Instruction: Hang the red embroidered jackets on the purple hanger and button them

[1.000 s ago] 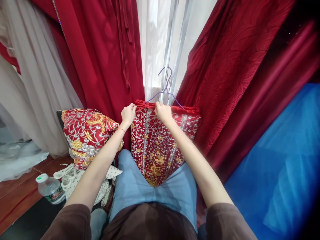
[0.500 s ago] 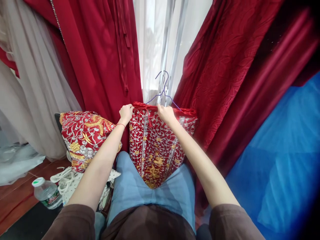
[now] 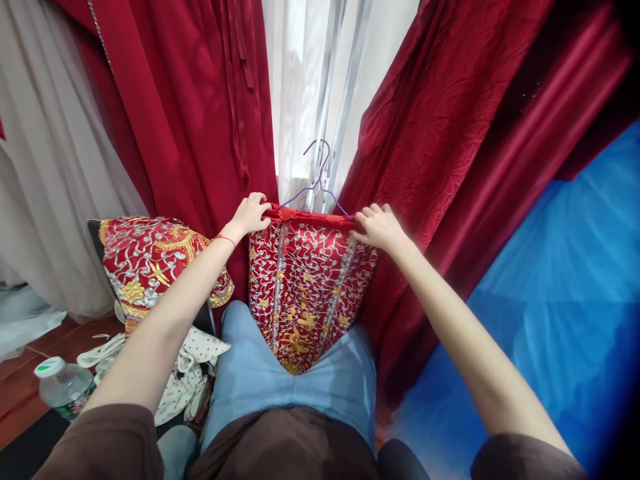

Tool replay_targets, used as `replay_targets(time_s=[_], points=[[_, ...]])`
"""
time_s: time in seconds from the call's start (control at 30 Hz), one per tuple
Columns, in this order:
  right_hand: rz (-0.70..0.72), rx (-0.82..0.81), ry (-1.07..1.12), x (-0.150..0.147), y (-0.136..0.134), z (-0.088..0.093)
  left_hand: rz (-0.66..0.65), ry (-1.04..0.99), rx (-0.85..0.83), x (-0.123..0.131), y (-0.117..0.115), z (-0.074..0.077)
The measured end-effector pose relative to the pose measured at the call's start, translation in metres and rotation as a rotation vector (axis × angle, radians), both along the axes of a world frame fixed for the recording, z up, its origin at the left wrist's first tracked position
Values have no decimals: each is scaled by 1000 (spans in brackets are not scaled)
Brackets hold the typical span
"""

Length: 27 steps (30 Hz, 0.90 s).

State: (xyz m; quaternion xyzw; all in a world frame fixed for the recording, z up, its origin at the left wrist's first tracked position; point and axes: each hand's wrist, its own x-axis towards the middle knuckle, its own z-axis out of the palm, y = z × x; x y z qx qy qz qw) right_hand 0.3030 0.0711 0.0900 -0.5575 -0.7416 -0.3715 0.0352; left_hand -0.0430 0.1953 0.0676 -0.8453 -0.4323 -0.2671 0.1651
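Note:
A red garment embroidered in silver and gold hangs from a purple wire hanger, its lower end resting on my blue-trousered lap. My left hand pinches the left end of its red waistband, fingers closed on the cloth. My right hand grips the right end of the same top edge, fingers curled over it. The hanger's hook stands up between my hands, in front of a white sheer curtain.
A second embroidered red piece lies to the left. Deep red curtains hang on both sides, blue fabric at the right. A plastic water bottle and white dotted cloth lie on the wooden floor at lower left.
My right hand has slid from the middle of the waistband out to its right end. The left hand has kept its hold. The view has shifted slightly to the right.

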Motion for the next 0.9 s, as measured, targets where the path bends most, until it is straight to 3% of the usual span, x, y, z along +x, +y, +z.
replay_targets(time_s=[0.13, 0.33, 0.5, 0.63, 0.8, 0.9], points=[[29, -59, -19, 17, 2, 8, 64, 31, -65, -14, 10, 7], [33, 97, 77, 16, 16, 9, 38, -139, -53, -36, 19, 5], [-27, 88, 92, 6, 23, -3, -141, -261, -283, -46, 28, 9], [-145, 113, 137, -4, 18, -8, -261, -464, -496, -46, 21, 11], [-185, 117, 172, -14, 11, -11, -164, -715, -743, -54, 6, 2], [-83, 98, 161, -13, 9, -14, -97, -589, -812, -75, -1, 1]])
